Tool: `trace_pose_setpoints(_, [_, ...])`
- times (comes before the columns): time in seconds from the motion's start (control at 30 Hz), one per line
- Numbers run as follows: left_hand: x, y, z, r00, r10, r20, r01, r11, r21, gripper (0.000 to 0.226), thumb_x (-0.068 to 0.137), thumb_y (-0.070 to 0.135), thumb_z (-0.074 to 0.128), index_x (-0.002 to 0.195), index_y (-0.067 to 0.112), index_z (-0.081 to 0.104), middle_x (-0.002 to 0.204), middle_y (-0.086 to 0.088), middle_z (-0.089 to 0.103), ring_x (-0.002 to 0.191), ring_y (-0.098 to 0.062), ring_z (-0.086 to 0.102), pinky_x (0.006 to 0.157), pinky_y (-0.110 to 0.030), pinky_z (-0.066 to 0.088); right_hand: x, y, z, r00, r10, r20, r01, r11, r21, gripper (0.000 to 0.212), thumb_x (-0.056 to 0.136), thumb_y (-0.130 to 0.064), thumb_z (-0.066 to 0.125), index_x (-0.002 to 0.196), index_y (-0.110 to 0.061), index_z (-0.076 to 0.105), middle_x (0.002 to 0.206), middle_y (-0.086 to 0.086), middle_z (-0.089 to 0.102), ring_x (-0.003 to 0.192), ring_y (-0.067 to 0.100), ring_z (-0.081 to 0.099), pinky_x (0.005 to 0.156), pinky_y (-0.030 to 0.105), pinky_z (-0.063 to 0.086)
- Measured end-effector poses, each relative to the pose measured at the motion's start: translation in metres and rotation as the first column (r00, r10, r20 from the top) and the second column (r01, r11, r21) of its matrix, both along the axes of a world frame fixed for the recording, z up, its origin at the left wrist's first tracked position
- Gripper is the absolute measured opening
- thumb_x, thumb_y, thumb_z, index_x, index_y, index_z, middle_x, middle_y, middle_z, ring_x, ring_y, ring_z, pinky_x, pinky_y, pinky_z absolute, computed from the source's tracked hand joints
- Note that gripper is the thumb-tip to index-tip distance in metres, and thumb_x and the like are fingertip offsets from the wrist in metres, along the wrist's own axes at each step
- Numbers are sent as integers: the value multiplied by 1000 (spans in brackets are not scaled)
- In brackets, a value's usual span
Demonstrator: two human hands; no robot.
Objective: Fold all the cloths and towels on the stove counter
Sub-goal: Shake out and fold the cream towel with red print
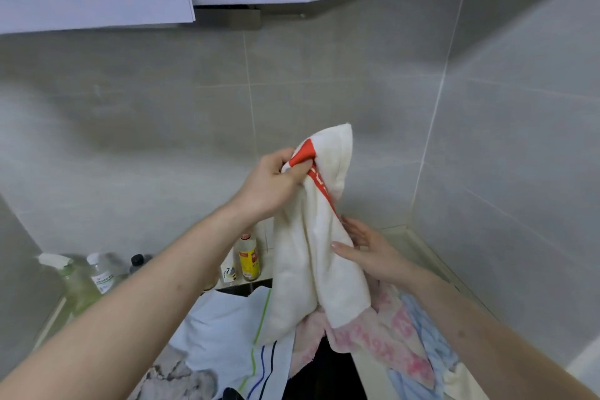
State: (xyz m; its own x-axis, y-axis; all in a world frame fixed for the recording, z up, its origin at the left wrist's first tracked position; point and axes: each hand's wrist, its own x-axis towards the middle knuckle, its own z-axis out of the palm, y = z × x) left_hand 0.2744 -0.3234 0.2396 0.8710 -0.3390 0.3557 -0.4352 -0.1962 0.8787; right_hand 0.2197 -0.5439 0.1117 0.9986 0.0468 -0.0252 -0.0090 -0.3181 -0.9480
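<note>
Bottles [250, 258] behind, cloths [373, 334] below.

Stove counter [418, 247] under pink towel [383, 334], striped cloth [227, 334], bottles [249, 258]

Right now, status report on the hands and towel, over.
Left hand grips white terry towel with red stripe, held up. Right hand open against its edge. Pink patterned towel heaped beneath, unfolded.

Two hands, left [271, 183] and right [370, 248]. Five cloths: white-and-red towel [311, 256], pink towel [383, 334], pale blue cloth [431, 344], striped white cloth [227, 334], grey cloth [181, 380]. Roughly five bottles [249, 258].
</note>
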Motion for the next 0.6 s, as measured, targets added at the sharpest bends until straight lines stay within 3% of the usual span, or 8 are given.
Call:
trace_pose_setpoints(0.07, [4, 2, 5, 999, 18, -30, -18, 1000, -22, 18, 100, 24, 59, 97, 12, 72, 91, 3, 70, 86, -10, 64, 85, -33, 49, 8, 3, 9, 1000, 27, -9, -27, 1000, 7, 119, 59, -74, 82, 158, -29, 31, 152, -12, 45, 136, 6, 48, 114, 32, 40])
trace_pose_setpoints(0.13, [6, 6, 11, 997, 7, -80, -13, 998, -67, 14, 97, 23, 61, 92, 15, 72, 87, 5, 70, 83, -12, 64, 83, -33, 48, 13, 9, 20, 997, 45, -59, -41, 997, 72, 103, 70, -73, 72, 156, -31, 34, 147, -11, 50, 127, 2, 54, 106, 25, 43])
trace_pose_setpoints(0.23, [7, 12, 23, 988, -11, -152, -9, 991, -134, 30, 91, 27, 62, 107, 4, 71, 96, -5, 72, 90, -19, 65, 88, -36, 49, 18, 17, 38, 975, 127, -182, -71, 956, 286, 60, 95, -68, 42, 146, -37, 43, 98, -17, 74, 89, -7, 67, 84, 23, 49])
trace_pose_setpoints(0.27, [6, 14, 27, 986, -7, -166, -17, 989, -145, 31, 93, 24, 62, 112, 1, 69, 101, -9, 73, 94, -21, 66, 92, -37, 50, 21, 17, 40, 973, 153, -172, -92, 943, 319, 53, 99, -63, 39, 143, -34, 49, 95, -16, 76, 90, -5, 69, 87, 24, 50])
trace_pose_setpoints(0.37, [8, 20, 33, 976, 25, -217, -64, 983, -174, 23, 99, 15, 59, 116, 4, 70, 115, -14, 74, 102, -23, 69, 103, -40, 49, 22, 25, 50, 960, 248, -131, -211, 946, 245, 38, 103, -48, 50, 138, -34, 59, 129, -10, 70, 120, 10, 64, 109, 39, 45])
trace_pose_setpoints(0.47, [4, 25, 37, 958, 29, -285, -89, 976, -198, 20, 97, 15, 58, 112, 8, 70, 107, -9, 75, 96, -21, 68, 91, -33, 51, 29, 33, 53, 925, 347, -155, -315, 929, 196, 40, 103, -41, 54, 142, -37, 51, 122, -9, 69, 96, 16, 62, 87, 36, 47])
trace_pose_setpoints(0.53, [1, 29, 39, 953, 35, -302, -96, 978, -187, 20, 96, 17, 58, 109, 7, 70, 96, -9, 73, 91, -22, 67, 83, -33, 50, 38, 38, 55, 947, 294, -129, -258, 936, 241, 48, 101, -51, 54, 147, -39, 45, 135, -13, 61, 82, 14, 61, 73, 31, 48])
trace_pose_setpoints(0.6, [-3, 31, 39, 956, 19, -293, -70, 984, -162, 18, 95, 17, 59, 103, 6, 70, 90, -10, 72, 86, -24, 68, 81, -34, 50, 48, 40, 55, 974, 207, -88, -186, 962, 200, 60, 95, -46, 65, 150, -37, 42, 143, -13, 54, 78, 15, 59, 63, 27, 48])
